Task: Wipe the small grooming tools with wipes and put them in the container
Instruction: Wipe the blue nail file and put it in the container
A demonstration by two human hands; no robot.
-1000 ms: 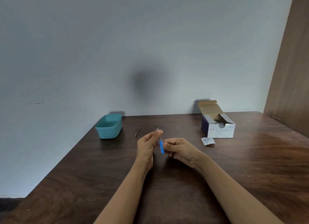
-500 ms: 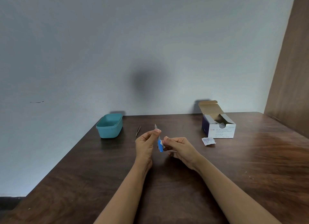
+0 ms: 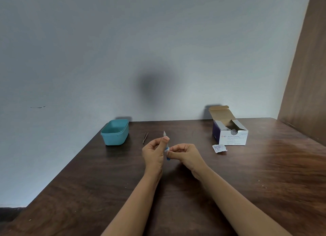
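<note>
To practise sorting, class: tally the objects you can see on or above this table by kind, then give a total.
Grooming tools: 2 (tweezers, blue-handled tool)
Teal container: 1
Alcohol swab box: 1
Torn wrapper: 1
Total: 5

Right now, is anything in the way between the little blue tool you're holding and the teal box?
Only the tweezers, lying flat on the table between the left hand and the teal container. The blue-handled tool, held up by the right hand too, could probably pass over them.
</note>
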